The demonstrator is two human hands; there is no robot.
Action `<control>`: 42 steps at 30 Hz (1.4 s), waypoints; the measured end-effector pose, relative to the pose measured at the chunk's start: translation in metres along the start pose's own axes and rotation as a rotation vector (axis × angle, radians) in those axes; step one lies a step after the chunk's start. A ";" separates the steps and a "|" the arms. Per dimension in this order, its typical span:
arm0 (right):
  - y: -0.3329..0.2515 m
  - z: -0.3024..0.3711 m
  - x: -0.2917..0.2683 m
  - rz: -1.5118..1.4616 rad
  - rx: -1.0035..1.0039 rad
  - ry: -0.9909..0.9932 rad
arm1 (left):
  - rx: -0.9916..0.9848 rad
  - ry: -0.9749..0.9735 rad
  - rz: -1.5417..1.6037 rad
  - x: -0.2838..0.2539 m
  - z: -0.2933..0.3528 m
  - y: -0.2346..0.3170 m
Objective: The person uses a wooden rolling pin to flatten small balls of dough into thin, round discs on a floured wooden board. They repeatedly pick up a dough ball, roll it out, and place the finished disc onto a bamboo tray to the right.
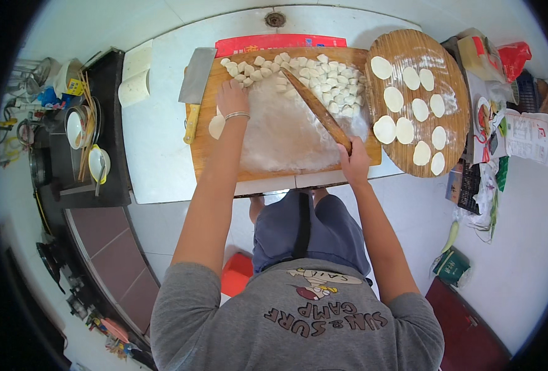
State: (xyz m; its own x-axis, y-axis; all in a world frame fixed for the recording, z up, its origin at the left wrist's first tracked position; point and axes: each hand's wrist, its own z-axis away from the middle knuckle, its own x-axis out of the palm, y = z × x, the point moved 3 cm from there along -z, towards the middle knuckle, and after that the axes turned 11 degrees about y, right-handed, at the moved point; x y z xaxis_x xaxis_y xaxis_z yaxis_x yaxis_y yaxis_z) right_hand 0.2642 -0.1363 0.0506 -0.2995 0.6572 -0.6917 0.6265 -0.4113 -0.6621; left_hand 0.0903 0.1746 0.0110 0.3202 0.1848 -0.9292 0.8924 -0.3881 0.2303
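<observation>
My right hand (354, 162) is closed round the near end of a tapered wooden rolling pin (317, 109), which slants across the floured cutting board (215, 157). The pin's far tip reaches the cut dough pieces (329, 80) heaped along the board's far side. At the board's left, my left hand (232, 99), with a bangle on the wrist, lies open beside the nearest dough pieces, its fingers touching or just short of them. A flat dough wrapper (216, 126) is partly covered by my left forearm.
A cleaver (196, 77) with a yellow handle rests at the board's left edge. On the right, a round wooden board (404, 148) carries several flat wrappers. Bowls and chopsticks (88, 123) stand on the dark counter to the left. Packages and bags (530, 133) crowd the far right.
</observation>
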 end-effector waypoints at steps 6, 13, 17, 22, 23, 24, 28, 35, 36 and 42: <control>0.007 -0.001 -0.010 -0.025 0.084 -0.008 | 0.285 -0.199 0.389 0.007 0.099 0.052; 0.011 0.008 -0.014 -0.036 0.068 0.011 | 0.285 -0.271 0.760 0.004 0.155 0.104; 0.006 0.014 -0.014 -0.058 0.096 0.006 | 0.305 -0.297 0.731 0.006 0.152 0.100; 0.008 0.025 -0.016 -0.074 0.091 0.028 | 0.191 -0.300 0.746 -0.007 0.149 0.105; 0.009 0.027 -0.016 -0.074 0.101 0.018 | 0.153 -0.299 0.720 -0.014 0.148 0.106; 0.009 0.029 -0.015 -0.074 0.112 0.009 | 0.145 -0.322 0.696 -0.010 0.150 0.106; 0.004 0.029 -0.013 -0.052 0.133 -0.008 | 0.185 -0.456 0.594 0.016 0.150 0.096; 0.005 0.025 -0.014 -0.077 0.123 0.060 | 0.301 -0.126 0.296 -0.002 0.136 0.151; 0.002 0.025 -0.014 -0.085 0.119 0.064 | 0.319 -0.127 0.218 0.008 0.138 0.153; 0.012 0.024 -0.024 0.043 0.052 0.052 | 0.285 -0.284 0.232 0.014 0.149 0.160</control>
State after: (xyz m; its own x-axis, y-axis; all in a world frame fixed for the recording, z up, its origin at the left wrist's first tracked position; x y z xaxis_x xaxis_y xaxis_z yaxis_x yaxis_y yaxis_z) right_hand 0.2620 -0.1724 0.0524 -0.2345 0.6691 -0.7052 0.5999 -0.4713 -0.6466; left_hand 0.1899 -0.0191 -0.0081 0.3658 -0.1755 -0.9140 0.6719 -0.6297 0.3898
